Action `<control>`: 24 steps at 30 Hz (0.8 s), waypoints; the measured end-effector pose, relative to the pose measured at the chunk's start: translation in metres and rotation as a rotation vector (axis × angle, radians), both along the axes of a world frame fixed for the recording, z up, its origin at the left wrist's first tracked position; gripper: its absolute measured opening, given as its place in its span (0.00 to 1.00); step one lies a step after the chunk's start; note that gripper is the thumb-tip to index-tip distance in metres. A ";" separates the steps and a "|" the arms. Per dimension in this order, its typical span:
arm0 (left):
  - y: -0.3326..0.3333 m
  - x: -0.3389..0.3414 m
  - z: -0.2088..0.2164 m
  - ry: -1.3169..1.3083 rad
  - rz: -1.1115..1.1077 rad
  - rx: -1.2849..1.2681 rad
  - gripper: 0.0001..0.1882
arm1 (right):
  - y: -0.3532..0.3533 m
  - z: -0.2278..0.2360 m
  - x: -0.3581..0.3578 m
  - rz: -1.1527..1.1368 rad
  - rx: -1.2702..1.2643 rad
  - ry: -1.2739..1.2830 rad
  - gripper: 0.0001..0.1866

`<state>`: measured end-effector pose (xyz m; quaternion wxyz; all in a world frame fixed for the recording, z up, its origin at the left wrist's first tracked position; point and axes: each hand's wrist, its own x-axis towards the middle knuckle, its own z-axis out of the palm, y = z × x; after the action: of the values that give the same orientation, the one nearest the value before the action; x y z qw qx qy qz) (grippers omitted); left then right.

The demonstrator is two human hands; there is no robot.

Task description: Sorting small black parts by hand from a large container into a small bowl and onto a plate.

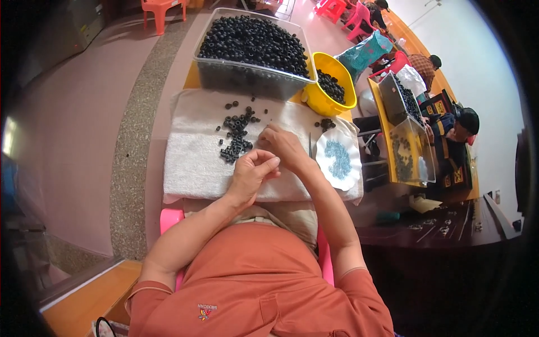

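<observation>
Orange stool (162,7) on pink floor (84,146), speckled grey strip (133,140), teal bag (362,54), co-worker (449,133) at right, white wall (488,67)

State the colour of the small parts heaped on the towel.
The small parts are black, shown best in the head view.

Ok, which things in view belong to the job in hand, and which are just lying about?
Likely the job's: loose black pieces beside left hand, clear tub, yellow bucket, white plate, blue bits, white towel.
Apparently lying about: orange stool, teal bag.
</observation>
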<state>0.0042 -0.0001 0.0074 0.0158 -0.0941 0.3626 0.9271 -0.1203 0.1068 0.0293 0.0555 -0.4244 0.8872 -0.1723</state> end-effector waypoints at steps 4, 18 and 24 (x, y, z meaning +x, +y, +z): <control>0.001 0.000 -0.001 -0.004 0.003 -0.023 0.05 | 0.002 0.006 0.004 0.041 -0.031 0.042 0.09; 0.000 0.001 0.005 -0.027 0.013 -0.036 0.04 | 0.002 0.011 -0.001 0.245 0.015 0.139 0.08; 0.000 0.001 0.004 -0.037 0.032 -0.026 0.05 | 0.006 0.007 0.000 0.191 0.013 0.157 0.07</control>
<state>0.0047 0.0000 0.0117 0.0062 -0.1171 0.3726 0.9205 -0.1205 0.1131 0.0359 0.0046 -0.5186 0.8455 -0.1269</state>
